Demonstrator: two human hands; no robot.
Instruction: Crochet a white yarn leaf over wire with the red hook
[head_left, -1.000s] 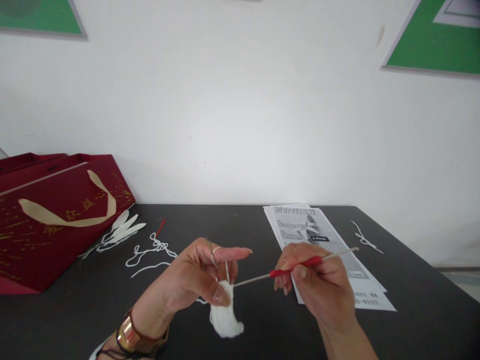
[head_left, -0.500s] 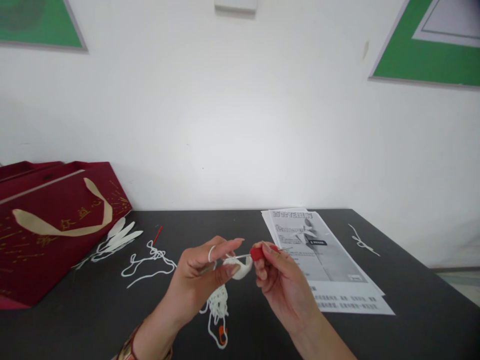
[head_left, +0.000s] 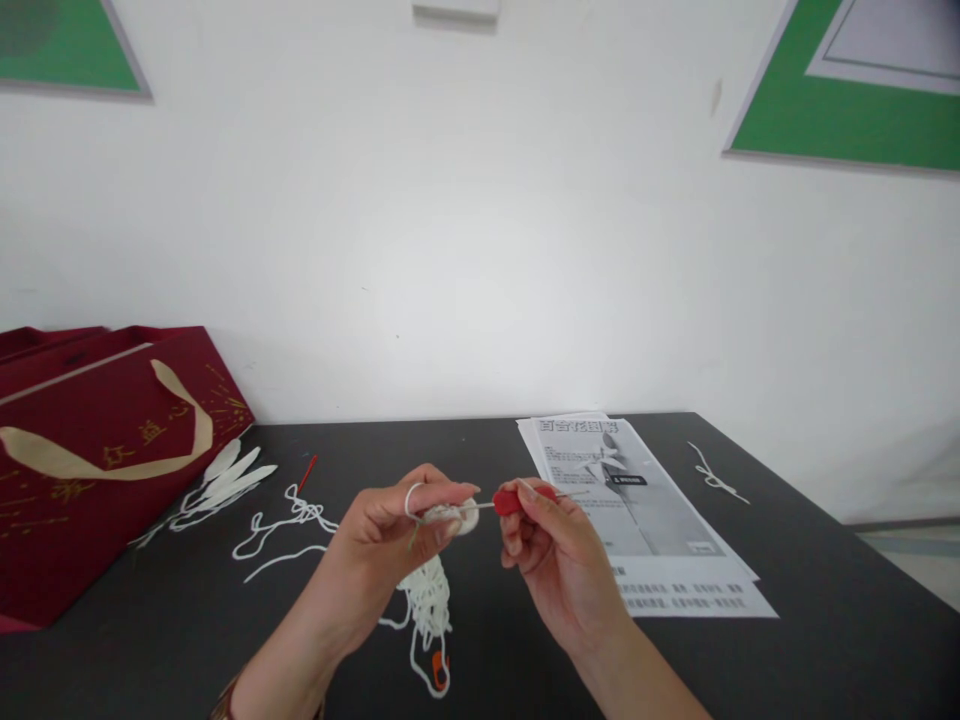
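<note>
"Raised since the earlier frame: white crocheted piece point(head_left: 466, 518), now nearly level. How is it held?"

"At six o'clock from centre, left hand point(head_left: 371, 540) pinches it, thumb and forefinger nearly together. At five o'clock, right hand point(head_left: 559, 545) grips the red-handled hook point(head_left: 507, 502), fingers curled."

"Which step?"

"Probably working a stitch; next move seems to call for keeping the forefinger's yarn loop point(head_left: 406, 500) taut."
</note>
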